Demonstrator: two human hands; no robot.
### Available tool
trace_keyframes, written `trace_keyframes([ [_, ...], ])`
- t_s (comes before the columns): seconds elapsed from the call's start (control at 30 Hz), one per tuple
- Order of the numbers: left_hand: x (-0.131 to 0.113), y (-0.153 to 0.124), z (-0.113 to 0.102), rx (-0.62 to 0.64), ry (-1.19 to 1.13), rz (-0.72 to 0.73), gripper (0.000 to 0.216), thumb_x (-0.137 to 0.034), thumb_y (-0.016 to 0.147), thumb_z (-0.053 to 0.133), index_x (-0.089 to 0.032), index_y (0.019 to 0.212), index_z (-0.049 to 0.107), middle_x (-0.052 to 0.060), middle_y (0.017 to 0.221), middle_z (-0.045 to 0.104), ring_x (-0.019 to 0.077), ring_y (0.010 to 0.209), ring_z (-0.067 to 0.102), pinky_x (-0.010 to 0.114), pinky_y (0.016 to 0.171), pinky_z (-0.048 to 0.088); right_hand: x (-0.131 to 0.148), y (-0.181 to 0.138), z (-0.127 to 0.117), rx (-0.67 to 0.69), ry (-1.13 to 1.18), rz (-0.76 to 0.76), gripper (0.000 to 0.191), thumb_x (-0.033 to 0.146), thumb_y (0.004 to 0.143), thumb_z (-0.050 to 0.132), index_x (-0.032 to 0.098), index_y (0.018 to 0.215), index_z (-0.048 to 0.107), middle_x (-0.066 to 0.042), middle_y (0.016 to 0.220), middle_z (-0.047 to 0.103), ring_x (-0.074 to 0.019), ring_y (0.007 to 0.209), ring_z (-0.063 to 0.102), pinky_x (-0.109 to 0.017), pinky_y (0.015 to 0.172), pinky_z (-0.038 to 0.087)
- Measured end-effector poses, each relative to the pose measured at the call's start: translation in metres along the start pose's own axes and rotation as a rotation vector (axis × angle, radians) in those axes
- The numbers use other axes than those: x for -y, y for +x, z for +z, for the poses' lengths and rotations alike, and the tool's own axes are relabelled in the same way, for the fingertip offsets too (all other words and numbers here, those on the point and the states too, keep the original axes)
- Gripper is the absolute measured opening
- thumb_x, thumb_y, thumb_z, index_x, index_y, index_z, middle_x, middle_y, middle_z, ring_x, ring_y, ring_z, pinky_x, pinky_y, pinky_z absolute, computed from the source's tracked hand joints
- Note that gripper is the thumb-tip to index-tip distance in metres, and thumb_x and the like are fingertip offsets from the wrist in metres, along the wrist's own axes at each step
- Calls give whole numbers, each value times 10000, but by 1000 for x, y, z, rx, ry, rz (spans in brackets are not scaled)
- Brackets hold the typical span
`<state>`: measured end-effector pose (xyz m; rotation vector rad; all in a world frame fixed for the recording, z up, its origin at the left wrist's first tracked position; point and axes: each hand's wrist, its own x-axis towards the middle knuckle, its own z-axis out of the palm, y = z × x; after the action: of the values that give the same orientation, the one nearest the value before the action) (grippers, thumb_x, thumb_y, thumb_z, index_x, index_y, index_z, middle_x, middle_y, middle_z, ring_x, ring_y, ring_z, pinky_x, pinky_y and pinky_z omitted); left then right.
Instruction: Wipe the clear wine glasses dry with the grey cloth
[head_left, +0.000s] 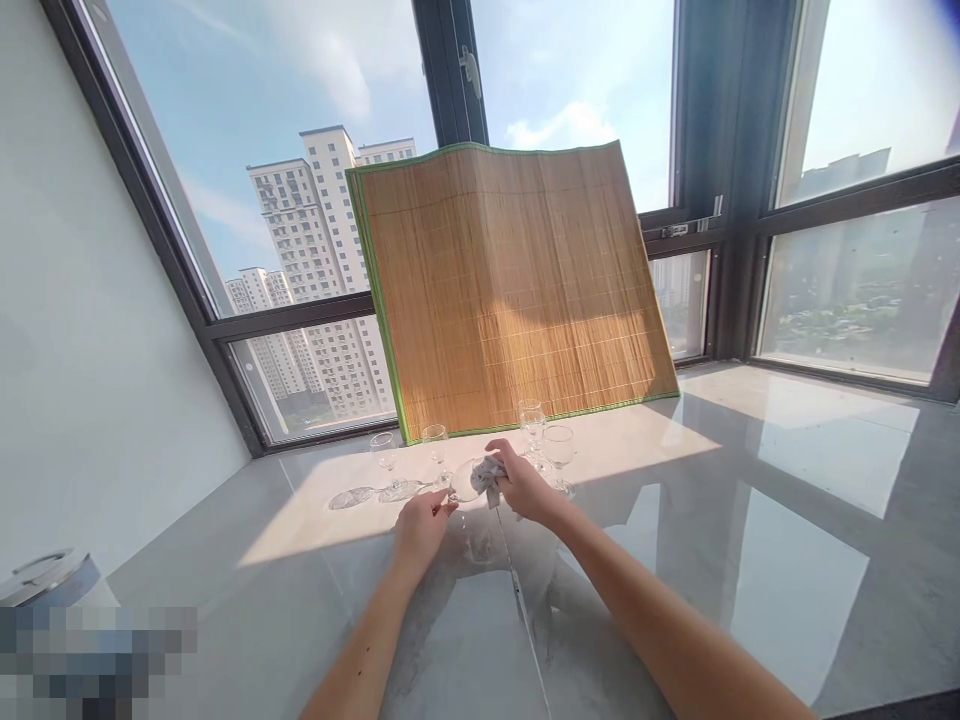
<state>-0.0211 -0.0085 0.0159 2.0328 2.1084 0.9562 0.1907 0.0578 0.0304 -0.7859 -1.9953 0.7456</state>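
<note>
Over the glossy ledge, my left hand (420,532) is closed, its thumb and fingers pinching one end of a clear drinking glass (463,482). The glass appears tilted on its side, and its far outline is hard to make out. In my right hand (525,488) is a crumpled grey-white cloth (487,474), pressed against the right side of the glass. Small stemmed glasses stand upright behind my hands: one (385,450) and another (435,446) on the left, one (532,420) and a nearer one (559,448) to the right.
A bamboo mat (510,290) with green edging leans against the window frame (454,70) behind the glasses. The shiny stone ledge (300,610) carries strong sunlight and reflections. At lower left stands a white-lidded container (49,575), partly blurred out. A white wall (97,300) borders the left.
</note>
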Motion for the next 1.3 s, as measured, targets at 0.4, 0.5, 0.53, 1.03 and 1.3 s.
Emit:
trace_keyframes([
  [0.4, 4, 1, -10, 93, -87, 174, 279, -195, 813, 551, -255, 997, 752, 41, 923, 726, 205, 938, 602, 292, 828, 420, 29, -5, -10, 193, 434, 130, 525, 106, 576, 435, 237, 1084, 427, 76, 672, 477, -80, 492, 396, -179, 448, 293],
  [0.5, 5, 3, -5, 35, -186, 169, 209, -248, 835, 530, -220, 870, 735, 26, 837, 696, 183, 840, 579, 283, 774, 415, 33, -3, -12, 97, 525, 124, 488, 136, 602, 457, 235, 1079, 427, 53, 732, 525, -81, 497, 431, -197, 455, 341],
  [0.53, 6, 4, -3, 32, -233, 155, 200, -281, 839, 531, -206, 807, 713, 17, 779, 672, 172, 786, 563, 277, 741, 409, 33, -1, -12, 36, 554, 126, 477, 152, 617, 462, 238, 1085, 423, 45, 758, 537, -85, 503, 450, -207, 459, 361],
  [1.03, -31, -7, -7, -63, -998, -185, 492, -655, 725, 625, -169, 797, 624, 28, 756, 639, 160, 750, 582, 273, 699, 460, 23, -9, 61, -103, 691, 355, 477, 147, 599, 485, 261, 1051, 381, 59, 757, 528, -101, 470, 511, -226, 410, 442],
  [1.3, -7, 5, -1, -211, -713, -266, 458, -627, 742, 582, -185, 628, 549, -29, 584, 502, 115, 611, 457, 249, 603, 360, 36, -7, 37, -127, 665, 388, 512, 115, 632, 478, 268, 1109, 370, 27, 814, 549, -100, 494, 514, -231, 442, 435],
])
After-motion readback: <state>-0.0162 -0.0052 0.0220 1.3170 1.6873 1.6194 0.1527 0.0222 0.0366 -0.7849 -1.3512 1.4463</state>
